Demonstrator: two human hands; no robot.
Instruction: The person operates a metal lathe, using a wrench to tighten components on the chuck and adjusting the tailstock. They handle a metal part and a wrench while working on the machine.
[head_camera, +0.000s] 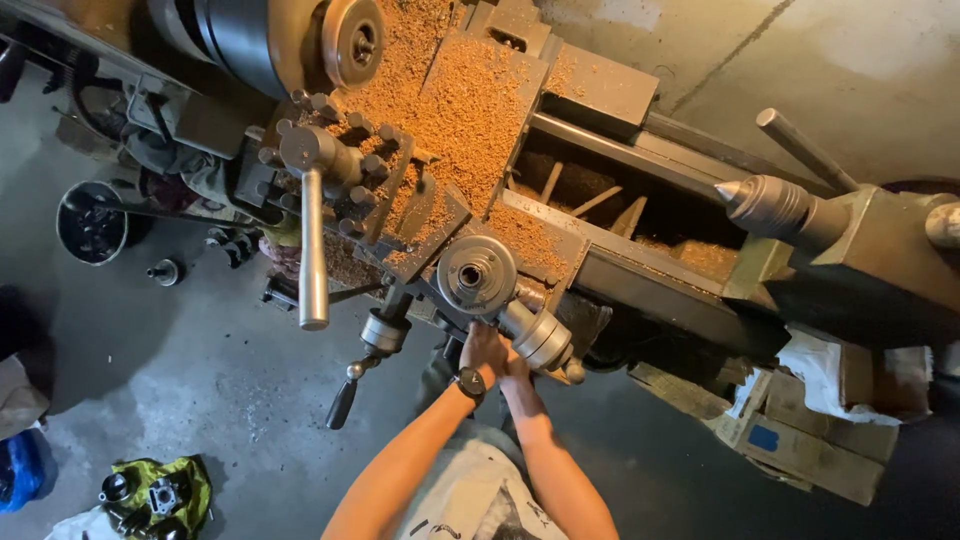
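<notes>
Head camera looks down on two bare forearms reaching up to a lathe. Left hand (484, 348), a dark watch (470, 382) on its wrist, and right hand (516, 366) are pressed together, both closed around the cross-slide handwheel (540, 338) at the carriage's front. Just beyond sits a round graduated dial (477, 274). Farther on, orange-brown shavings (470, 110) cover the carriage beside the tool post (325, 165); the tailstock centre (770, 205) lies well apart to one side.

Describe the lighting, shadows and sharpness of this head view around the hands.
Head view: warm light falls on the shavings and lathe carriage; glare on the handwheel; the left hand and right hand are slightly soft; the floor darkens toward the corners; wide-angle bending at the edges.
</notes>
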